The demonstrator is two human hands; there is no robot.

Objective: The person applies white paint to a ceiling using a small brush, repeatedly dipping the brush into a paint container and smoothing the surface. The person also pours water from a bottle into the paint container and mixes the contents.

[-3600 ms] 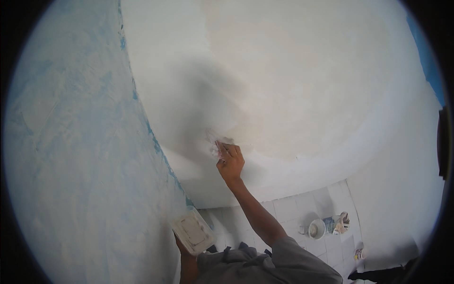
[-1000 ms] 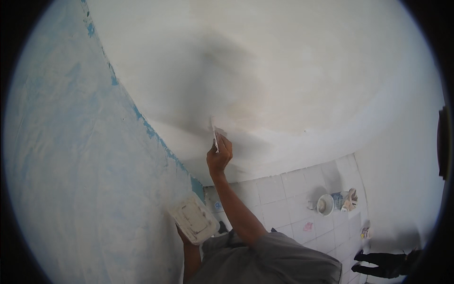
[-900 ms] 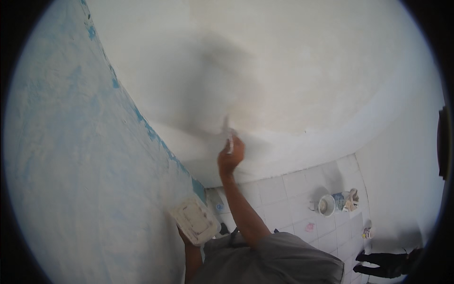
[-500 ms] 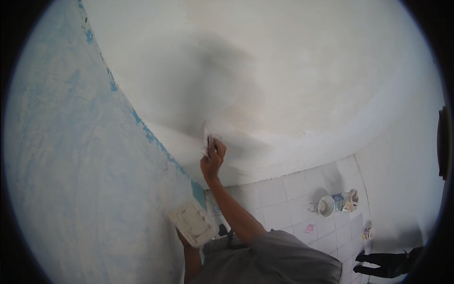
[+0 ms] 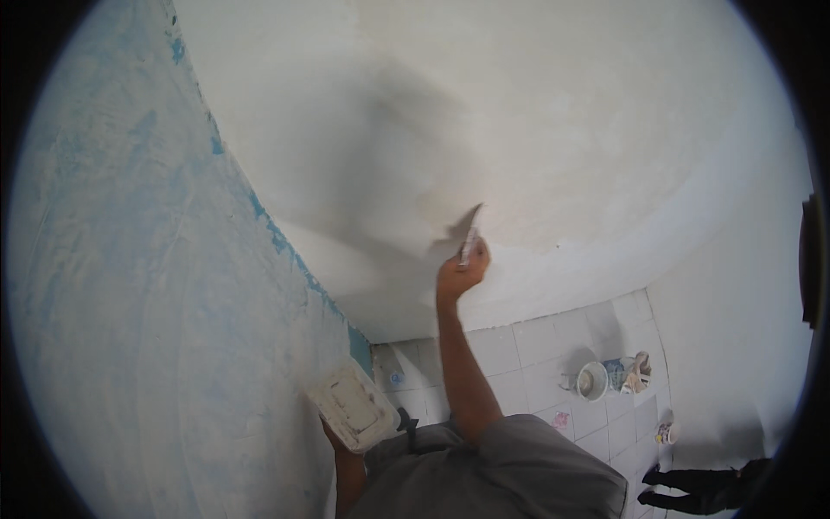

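Head view, centre of frame: right hand point(image 5: 461, 275) is clamped on a putty knife point(image 5: 469, 238), blade flat against the white wall point(image 5: 536, 130) to spread filler. Lower left, left hand point(image 5: 339, 437), fingers hidden, carries a plaster-smeared board point(image 5: 352, 405) level, close by for reloading.

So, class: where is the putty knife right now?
In the head view, the putty knife is just right of centre, held in the right hand with its blade against the white wall, above the tiled floor.

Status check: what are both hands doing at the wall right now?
Right hand gripping putty knife against white wall. Left hand mostly hidden under plaster board. Nothing blocking.
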